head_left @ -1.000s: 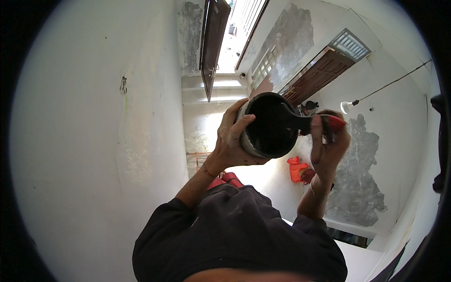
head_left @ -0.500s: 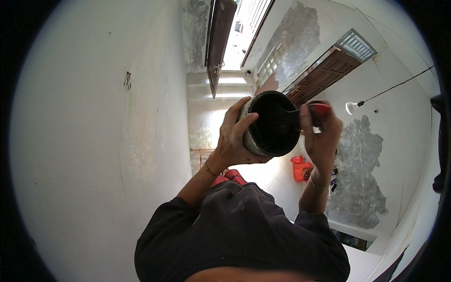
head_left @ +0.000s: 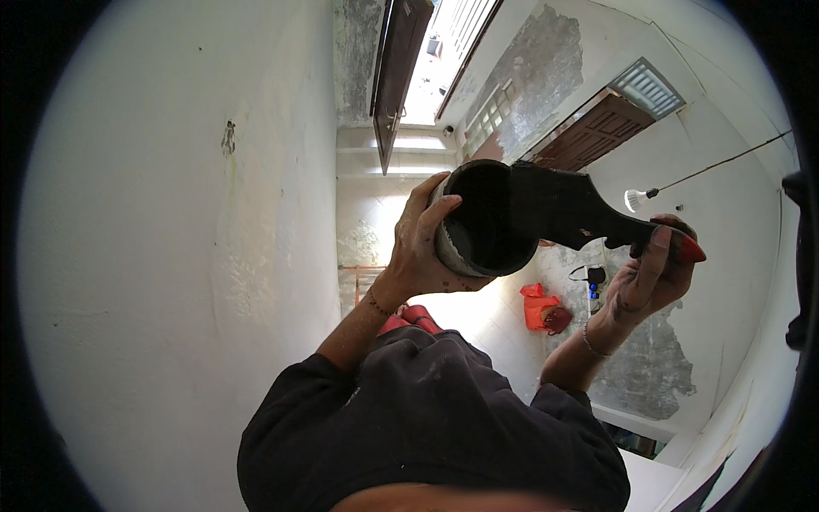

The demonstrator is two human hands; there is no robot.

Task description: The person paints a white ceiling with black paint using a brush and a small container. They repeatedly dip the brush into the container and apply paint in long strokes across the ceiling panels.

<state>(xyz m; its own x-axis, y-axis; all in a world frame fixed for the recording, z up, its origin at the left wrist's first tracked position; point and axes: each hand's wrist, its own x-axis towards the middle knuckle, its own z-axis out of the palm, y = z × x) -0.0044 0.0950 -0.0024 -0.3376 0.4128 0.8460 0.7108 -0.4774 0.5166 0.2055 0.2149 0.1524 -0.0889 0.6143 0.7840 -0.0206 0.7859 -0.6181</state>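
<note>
As the left hand (head_left: 418, 243) clasps a round tub (head_left: 453, 253), the right hand (head_left: 650, 280) pinches a broad-bladed scraper (head_left: 563, 207) by its red-tipped handle (head_left: 692, 250).

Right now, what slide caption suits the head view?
Left hand clasps a round container; right hand holds a black scraper at its mouth.

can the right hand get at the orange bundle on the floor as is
Probably not: the right hand grips a dark flat-bladed tool, and the orange bundle lies on the floor, seemingly well below.
</note>
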